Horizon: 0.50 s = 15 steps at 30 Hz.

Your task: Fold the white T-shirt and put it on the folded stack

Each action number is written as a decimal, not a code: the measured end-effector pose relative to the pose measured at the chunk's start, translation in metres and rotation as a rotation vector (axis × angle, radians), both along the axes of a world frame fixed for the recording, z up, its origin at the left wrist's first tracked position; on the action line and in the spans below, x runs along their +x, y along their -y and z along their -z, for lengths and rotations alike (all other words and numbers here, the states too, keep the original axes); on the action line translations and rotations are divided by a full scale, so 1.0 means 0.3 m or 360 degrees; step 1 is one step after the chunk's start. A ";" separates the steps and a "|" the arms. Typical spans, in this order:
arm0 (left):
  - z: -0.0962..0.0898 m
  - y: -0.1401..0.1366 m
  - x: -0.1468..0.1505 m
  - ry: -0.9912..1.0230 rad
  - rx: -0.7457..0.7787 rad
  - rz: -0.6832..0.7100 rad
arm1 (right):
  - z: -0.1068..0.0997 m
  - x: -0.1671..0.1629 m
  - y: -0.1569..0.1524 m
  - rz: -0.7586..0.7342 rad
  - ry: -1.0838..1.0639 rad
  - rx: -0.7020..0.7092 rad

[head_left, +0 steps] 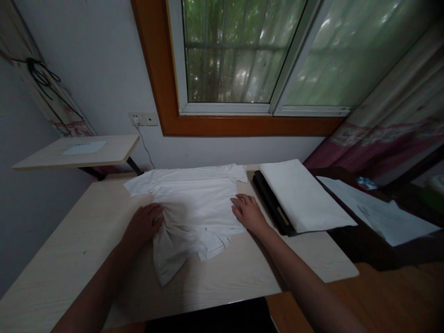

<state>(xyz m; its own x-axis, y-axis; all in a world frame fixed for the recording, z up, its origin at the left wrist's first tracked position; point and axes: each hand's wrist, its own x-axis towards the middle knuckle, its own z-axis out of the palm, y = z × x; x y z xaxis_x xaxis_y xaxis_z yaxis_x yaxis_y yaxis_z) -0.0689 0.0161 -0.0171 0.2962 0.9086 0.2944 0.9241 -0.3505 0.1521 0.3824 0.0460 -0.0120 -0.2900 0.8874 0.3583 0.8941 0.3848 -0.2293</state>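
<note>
Light, even pressure from the left hand and right hand seemed best for the white shirt, lest its creases deepen. The left curled loosely at its bunched left edge; whether it pinched cloth, I couldn't tell. The right, half open, touched the opposite edge, apparently gripping nothing. The shirt lay on the table, near a white sheet.

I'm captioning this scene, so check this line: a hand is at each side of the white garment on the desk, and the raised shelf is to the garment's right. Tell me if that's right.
Not quite: the head view shows the raised shelf to the garment's left. The rest stands: left hand and right hand at either side of the white garment on the desk.
</note>
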 end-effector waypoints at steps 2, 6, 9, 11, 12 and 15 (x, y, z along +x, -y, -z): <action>-0.006 -0.037 0.006 0.0003 -0.0042 -0.0064 | -0.005 -0.020 -0.016 0.0028 0.0036 0.0001; -0.012 -0.098 0.034 -0.0026 -0.0041 -0.0111 | -0.010 -0.060 -0.061 0.0034 0.0038 0.0049; -0.010 -0.098 0.079 0.0038 0.0106 -0.0037 | -0.015 -0.085 -0.074 -0.0006 -0.0033 0.0111; -0.013 -0.066 0.121 0.0137 0.0209 0.0099 | -0.023 -0.098 -0.061 -0.0064 -0.0131 0.0142; -0.018 -0.042 0.143 0.0185 0.0230 0.0192 | -0.028 -0.104 -0.047 -0.0106 -0.0193 0.0150; -0.047 0.045 0.205 0.0288 0.0093 0.0546 | -0.047 -0.119 0.016 -0.0380 -0.0367 0.0120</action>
